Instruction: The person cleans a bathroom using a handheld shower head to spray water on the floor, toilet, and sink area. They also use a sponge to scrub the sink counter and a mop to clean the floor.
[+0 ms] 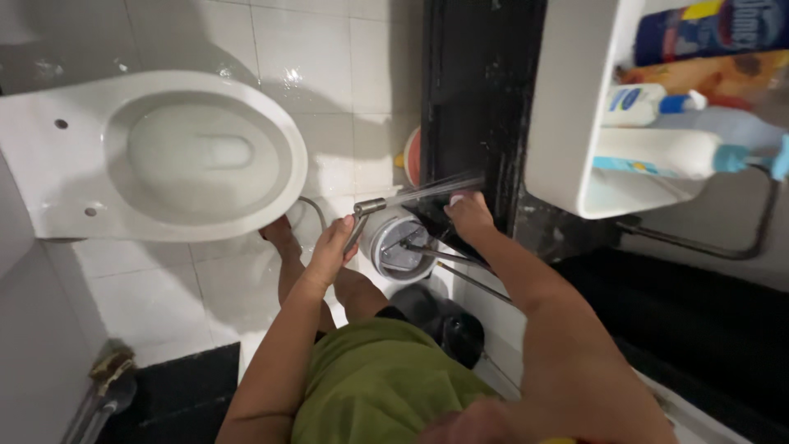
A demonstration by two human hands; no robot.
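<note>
My left hand (333, 247) grips a chrome hand sprayer (368, 207) whose hose curves away to the left. A jet of water (440, 188) shoots from it to the right against a dark vertical wall panel (477, 107). My right hand (468, 212) rests with its fingers pressed on the lower part of that panel, right where the spray lands; whether it holds a cloth or sponge is hidden. My legs and green shorts (378, 382) fill the lower middle.
A white toilet bowl (197, 156) without a seat stands at left on wet white floor tiles. A white shelf (575, 107) at upper right holds several cleaning bottles. A round metal bin (399, 242) and dark objects sit below my hands.
</note>
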